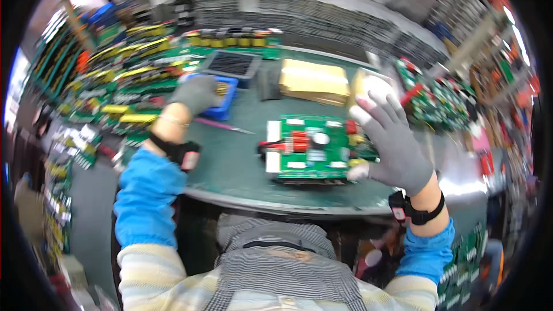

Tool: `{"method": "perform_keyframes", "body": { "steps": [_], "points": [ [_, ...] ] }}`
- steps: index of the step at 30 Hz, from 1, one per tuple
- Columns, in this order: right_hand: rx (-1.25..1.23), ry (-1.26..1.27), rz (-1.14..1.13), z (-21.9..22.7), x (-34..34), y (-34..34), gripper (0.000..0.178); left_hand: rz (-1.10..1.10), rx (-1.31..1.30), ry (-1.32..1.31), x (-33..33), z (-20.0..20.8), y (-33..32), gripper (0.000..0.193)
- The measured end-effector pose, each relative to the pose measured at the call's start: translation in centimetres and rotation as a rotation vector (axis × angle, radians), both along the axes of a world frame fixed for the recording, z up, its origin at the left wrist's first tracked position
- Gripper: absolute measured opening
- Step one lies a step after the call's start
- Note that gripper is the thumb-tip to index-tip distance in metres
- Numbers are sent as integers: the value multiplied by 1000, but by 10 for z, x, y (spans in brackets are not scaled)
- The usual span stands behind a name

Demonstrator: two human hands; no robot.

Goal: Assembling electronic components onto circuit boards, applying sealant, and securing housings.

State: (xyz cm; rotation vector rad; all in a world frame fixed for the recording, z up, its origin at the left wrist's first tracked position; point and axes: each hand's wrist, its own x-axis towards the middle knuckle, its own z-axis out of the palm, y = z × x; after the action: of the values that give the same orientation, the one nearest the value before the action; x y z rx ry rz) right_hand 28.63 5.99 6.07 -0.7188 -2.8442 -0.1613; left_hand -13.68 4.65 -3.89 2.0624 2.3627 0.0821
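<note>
My left hand (pixel 199 93), in a grey glove, reaches over the near edge of a small blue tray (pixel 220 114) with brass-coloured small parts in it. Its fingers are blurred and partly hidden, so what they hold cannot be made out. My right hand (pixel 400 144), gloved in grey with bare fingertips, is spread open with nothing visible in it. Its thumb is beside the right edge of a green circuit board (pixel 336 151). That board carries red coils, a round white-topped part and white blocks. A pink-handled pointed tool (pixel 216 124) lies between the tray and the board.
Behind the board sit a stack of yellow cards (pixel 314 80) and a dark-filled grey tray (pixel 232 64). Populated circuit boards crowd the left; another pile (pixel 438 98) lies at the right. Long stacks of grey sheets (pixel 322 17) line the back. The table's front edge (pixel 288 208) curves before me.
</note>
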Motion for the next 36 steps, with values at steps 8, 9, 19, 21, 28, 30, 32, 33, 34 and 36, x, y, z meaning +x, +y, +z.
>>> {"method": "perform_keyframes", "body": {
  "steps": [8, 9, 19, 21, 28, 30, 32, 33, 34, 36],
  "points": [
    [93, 50, -531, -1, 188, 24, 48, 201, 59, -871, -28, -14, -6, 5],
    [47, -78, -632, -7, 204, 21, 44, 255, 85, -966, -24, -14, -6, 6],
    [-174, -274, -383, -90, 220, -13, 43, 242, 248, -1231, -25, -26, -9, 26],
    [-42, -259, -383, -102, 237, -17, 44, 333, 316, -1268, -14, -15, -11, 22],
    [-81, 510, -558, -103, 256, -29, 26, 283, 285, -2321, 0, -4, -57, 28],
    [239, 554, -644, -120, 336, -22, 38, 145, 208, -2351, 6, -9, -64, 26],
    [-73, 1239, -601, -41, 190, -46, 27, 89, 158, -2413, 22, -9, -82, 23],
    [-73, 1233, -606, -28, 164, -47, 27, 93, 153, -2418, 29, -10, -89, 23],
    [-221, 1539, -258, -15, 142, -50, 39, 100, 104, -2505, 35, -12, -94, 23],
    [-441, 1864, 176, 7, 100, -63, 60, 70, 11, -2580, 51, -15, -100, 25]
  ]
}}
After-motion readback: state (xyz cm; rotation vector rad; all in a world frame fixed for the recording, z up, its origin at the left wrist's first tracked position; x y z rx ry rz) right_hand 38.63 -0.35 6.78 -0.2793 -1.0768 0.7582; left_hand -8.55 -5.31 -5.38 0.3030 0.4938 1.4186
